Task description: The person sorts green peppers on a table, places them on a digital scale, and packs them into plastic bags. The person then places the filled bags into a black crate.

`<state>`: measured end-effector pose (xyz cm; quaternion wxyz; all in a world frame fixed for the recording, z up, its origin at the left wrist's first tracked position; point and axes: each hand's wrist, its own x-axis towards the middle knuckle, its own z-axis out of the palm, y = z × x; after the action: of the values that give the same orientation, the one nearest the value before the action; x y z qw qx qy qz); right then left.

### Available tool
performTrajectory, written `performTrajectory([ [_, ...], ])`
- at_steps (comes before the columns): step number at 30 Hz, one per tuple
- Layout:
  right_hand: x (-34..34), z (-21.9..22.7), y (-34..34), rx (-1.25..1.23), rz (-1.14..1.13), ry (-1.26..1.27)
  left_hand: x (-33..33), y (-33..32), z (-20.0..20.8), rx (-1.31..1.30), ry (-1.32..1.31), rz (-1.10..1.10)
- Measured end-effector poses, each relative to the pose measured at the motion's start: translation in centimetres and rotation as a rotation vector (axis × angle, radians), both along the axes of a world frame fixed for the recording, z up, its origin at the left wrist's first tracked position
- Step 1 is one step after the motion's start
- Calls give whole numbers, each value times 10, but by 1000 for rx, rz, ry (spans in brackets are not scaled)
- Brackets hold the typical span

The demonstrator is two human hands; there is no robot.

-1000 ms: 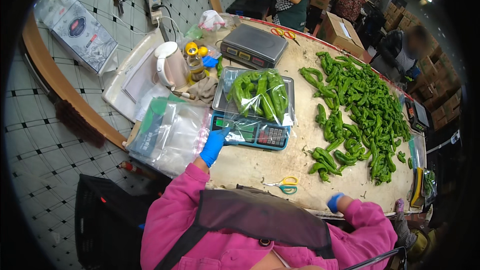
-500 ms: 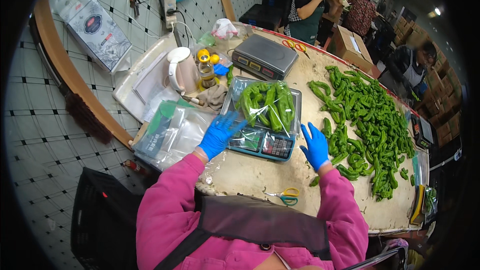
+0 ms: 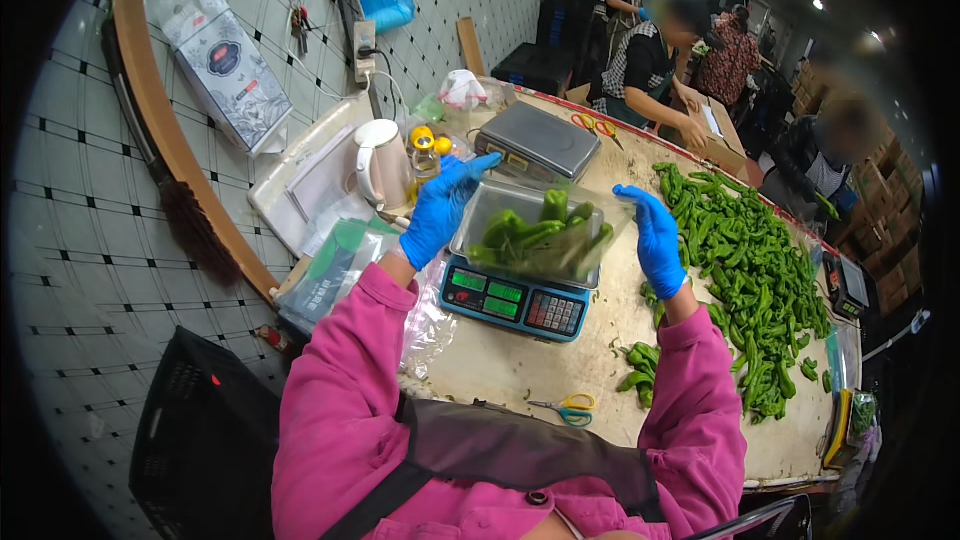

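Note:
A clear plastic bag of green peppers (image 3: 545, 232) lies on the metal pan of a blue digital scale (image 3: 515, 300); its film looks stretched between my hands. At the bag's upper left, my left hand (image 3: 440, 215), blue-gloved, has its fingers drawn together at the film's edge. My right hand (image 3: 657, 245), gloved alike, holds the opposite edge with bent fingertips above the pan's right side. The peppers inside are partly blurred behind the film. Lit green displays show on the scale's front.
Loose green peppers (image 3: 745, 280) heap on the right of the table. Yellow-and-teal scissors (image 3: 572, 408) lie near its front edge. Behind stand a second scale (image 3: 538, 143), red-handled scissors (image 3: 598, 128) and a kettle (image 3: 383, 165). Flat plastic bags (image 3: 340, 255) lie left. A co-worker (image 3: 645, 65) handles a carton (image 3: 722, 138).
Both my hands have risen to the bag's upper edges, and the film has been pulled up around the peppers. A few loose peppers now show beside my right forearm. The co-worker now reaches into the carton.

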<state>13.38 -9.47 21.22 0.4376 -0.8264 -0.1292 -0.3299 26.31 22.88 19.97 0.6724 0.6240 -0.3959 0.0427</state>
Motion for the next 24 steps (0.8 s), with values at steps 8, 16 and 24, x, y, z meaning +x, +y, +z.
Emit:
performTrajectory([
  [8,-56,-25,15,548,273,442,-59,14,-9,137,551,-128],
  [16,-135,-89,54,559,128,468,-130,41,-61,201,623,-91],
  [24,-130,-84,59,535,72,388,-128,38,-52,180,530,-67],
])
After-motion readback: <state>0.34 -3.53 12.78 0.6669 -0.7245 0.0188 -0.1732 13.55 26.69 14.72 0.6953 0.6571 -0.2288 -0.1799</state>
